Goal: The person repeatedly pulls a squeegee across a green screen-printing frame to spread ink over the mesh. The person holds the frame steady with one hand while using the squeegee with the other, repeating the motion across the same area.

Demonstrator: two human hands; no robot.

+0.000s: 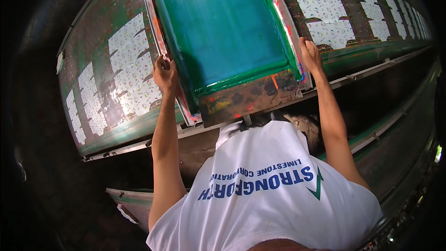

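A rectangular screen-printing frame (223,28) with a teal mesh, green ink along its inner border and paint-smeared rails lies across a long green-stained printing table. My left hand (165,72) grips the frame's left rail, fingers curled at its edge. On the right rail, my right hand (310,56) is closed with the thumb raised along the edge. A stained metal plate (248,97) spans the frame's near end, between my forearms.
White printed fabric pieces (127,62) lie in rows on the table (74,74) left of the frame, with more rows (320,9) to the right. A metal rail (353,76) runs along the near edge. Another long board (134,198) sits lower, close to my body.
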